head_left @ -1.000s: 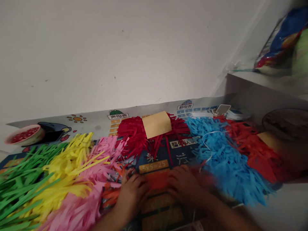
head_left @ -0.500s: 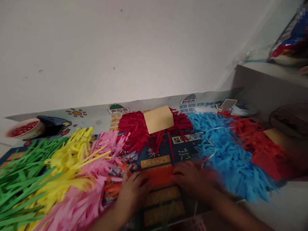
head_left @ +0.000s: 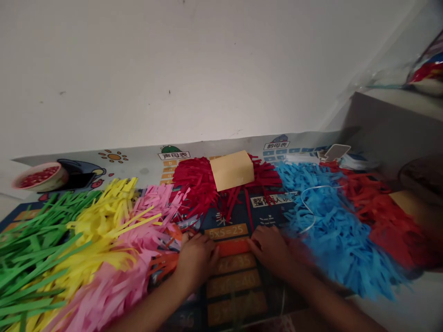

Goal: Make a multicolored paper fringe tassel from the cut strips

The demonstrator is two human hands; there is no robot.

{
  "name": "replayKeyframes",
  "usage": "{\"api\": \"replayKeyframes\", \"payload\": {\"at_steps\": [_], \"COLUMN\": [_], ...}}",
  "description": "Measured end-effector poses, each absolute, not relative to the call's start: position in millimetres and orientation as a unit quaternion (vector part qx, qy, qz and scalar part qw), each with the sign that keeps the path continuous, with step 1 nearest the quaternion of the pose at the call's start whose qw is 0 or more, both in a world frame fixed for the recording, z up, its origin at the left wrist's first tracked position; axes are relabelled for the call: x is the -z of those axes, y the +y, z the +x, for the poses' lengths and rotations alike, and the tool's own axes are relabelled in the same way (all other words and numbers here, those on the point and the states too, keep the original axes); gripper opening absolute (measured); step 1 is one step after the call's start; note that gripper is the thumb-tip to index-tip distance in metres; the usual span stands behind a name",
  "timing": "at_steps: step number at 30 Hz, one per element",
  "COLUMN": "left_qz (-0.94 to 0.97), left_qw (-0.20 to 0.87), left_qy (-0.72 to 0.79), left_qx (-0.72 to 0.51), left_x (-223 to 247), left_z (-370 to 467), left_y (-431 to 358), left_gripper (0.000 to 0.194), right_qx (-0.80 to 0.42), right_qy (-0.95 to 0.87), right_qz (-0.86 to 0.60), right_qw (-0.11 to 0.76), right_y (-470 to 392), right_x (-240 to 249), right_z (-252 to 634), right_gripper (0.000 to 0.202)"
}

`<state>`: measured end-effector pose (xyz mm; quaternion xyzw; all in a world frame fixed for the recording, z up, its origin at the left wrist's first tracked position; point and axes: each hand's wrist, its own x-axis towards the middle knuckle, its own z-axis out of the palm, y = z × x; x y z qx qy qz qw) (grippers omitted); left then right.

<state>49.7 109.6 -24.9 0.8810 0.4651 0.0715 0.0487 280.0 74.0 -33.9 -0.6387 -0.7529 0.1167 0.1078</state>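
An orange paper strip (head_left: 234, 248) lies low over the printed mat, stretched between my hands. My left hand (head_left: 198, 256) is closed on its left part, fingers curled over the paper. Orange fringe (head_left: 164, 263) sticks out to the left of that hand, beside the pink fringed paper (head_left: 133, 253). On the strip's right part, my right hand (head_left: 272, 249) grips with thumb and fingers. Blurred reddish fringe (head_left: 301, 251) shows beyond it, next to the blue fringed paper (head_left: 342, 230). The undersides of both hands are hidden.
Yellow (head_left: 100, 226) and green (head_left: 44, 244) fringed paper fill the left. Behind my hands, a beige paper piece (head_left: 232, 170) rests on dark red fringe (head_left: 194, 184). A bowl (head_left: 41, 177) stands beside a phone (head_left: 78, 181). Red fringe (head_left: 380, 207) and a grey box (head_left: 391, 124) are at right.
The orange strip between my hands now looks narrower and flatter. Both hands stay on it, with my right hand slightly higher. The whole view has shifted slightly.
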Motion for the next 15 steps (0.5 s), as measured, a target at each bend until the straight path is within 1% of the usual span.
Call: {"api": "replayKeyframes", "payload": {"at_steps": [4,6,8,10,13,15], "left_qz": [0.885,0.882,0.883,0.901,0.935,0.943], "left_qw": [0.042,0.040,0.029,0.002,-0.043,-0.059], "left_qy": [0.459,0.465,0.461,0.422,0.338,0.319], "left_qx": [-0.064,-0.070,-0.084,-0.104,-0.096,-0.068], "left_x": [24,25,25,25,23,22], "left_z": [50,51,52,52,52,53], "left_y": [110,110,109,108,103,99], "left_gripper": [0.024,0.019,0.010,0.010,0.009,0.002], "right_qx": [-0.113,-0.109,-0.086,-0.042,0.003,0.000], "right_qy": [-0.751,-0.751,-0.737,-0.734,-0.799,-0.852], "right_qz": [-0.640,-0.642,-0.659,-0.661,-0.575,-0.496], "right_qw": [0.112,0.113,0.123,0.147,0.176,0.167], "right_y": [76,76,73,67,58,55], "right_x": [36,35,32,28,29,34], "right_z": [281,283,285,284,280,278], "right_gripper": [0.024,0.024,0.018,0.009,0.007,0.003]}}
